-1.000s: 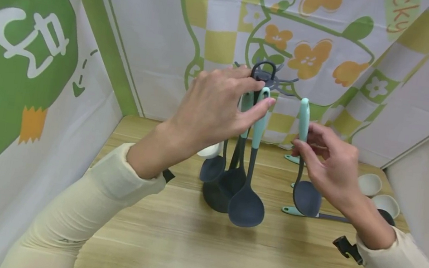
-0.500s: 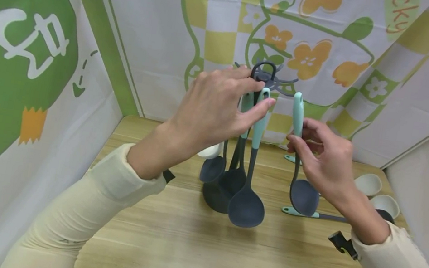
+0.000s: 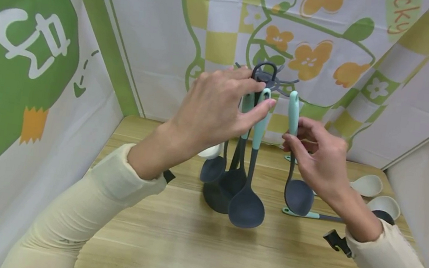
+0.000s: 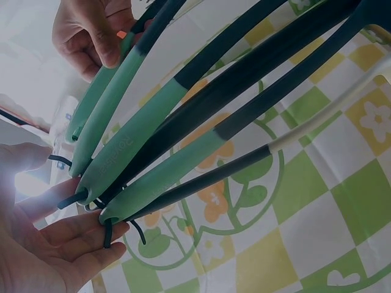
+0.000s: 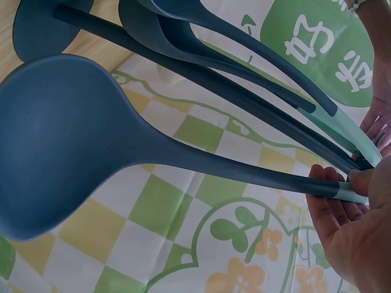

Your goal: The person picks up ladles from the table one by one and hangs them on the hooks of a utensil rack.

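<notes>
A dark rotating-style utensil stand (image 3: 266, 75) with hooked arms rises from a round base (image 3: 215, 200). On it hang several dark utensils with mint handles, the nearest a ladle (image 3: 247, 209). My left hand (image 3: 215, 102) rests at the top of the stand, its fingers extended against the hooks and handle ends, as the left wrist view shows at the hooks (image 4: 107, 235). My right hand (image 3: 319, 160) pinches another ladle (image 3: 299, 197) where mint handle meets dark shaft. That ladle is upright, bowl down, just right of the stand and apart from it. Its bowl (image 5: 61, 146) looms large in the right wrist view.
On the wooden table (image 3: 182, 248), a mint-handled utensil (image 3: 302, 213) lies at the right, partly behind my right arm. Two pale spoon heads (image 3: 368, 185) lie farther right. A white utensil head (image 3: 210, 152) shows behind my left wrist. Patterned cloth (image 3: 218, 47) forms the back wall.
My right hand has carried its ladle a little to the left, closer to the stand, and the handle's top has risen slightly. The left hand has stayed on the stand.
</notes>
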